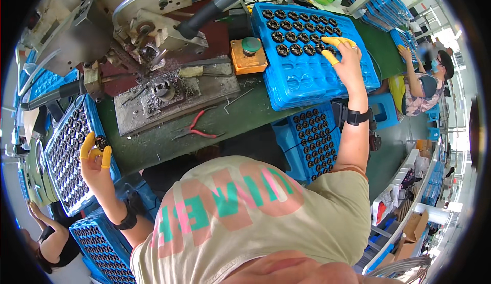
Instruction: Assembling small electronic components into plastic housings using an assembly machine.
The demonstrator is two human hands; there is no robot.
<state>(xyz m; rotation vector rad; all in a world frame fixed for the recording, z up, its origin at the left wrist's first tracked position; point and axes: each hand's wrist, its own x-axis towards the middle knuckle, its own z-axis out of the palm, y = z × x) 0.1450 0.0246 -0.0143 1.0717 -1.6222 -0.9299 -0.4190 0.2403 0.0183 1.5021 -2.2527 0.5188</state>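
My left hand (96,157), with yellow finger cots, pinches a small round black-and-metal part (101,142) beside a blue tray (113,165) of similar parts. Over at the right, my right hand (348,59) reaches across a stacked blue tray (307,87). Its cotted thumb and fingertips straddle a round black part (320,48) at the end of a row. Several rows of these parts fill the tray's far side, while the nearer pockets are bare. A metal machine fixture (162,89), strewn with shavings, stands between my hands.
Red-handled pliers (194,125) and a hex key (238,100) lie on the green bench. An orange box with a green button (249,54) adjoins the right tray. Another filled tray (313,141) sits below the bench edge. Co-workers are at the far right (424,82) and lower left (48,238).
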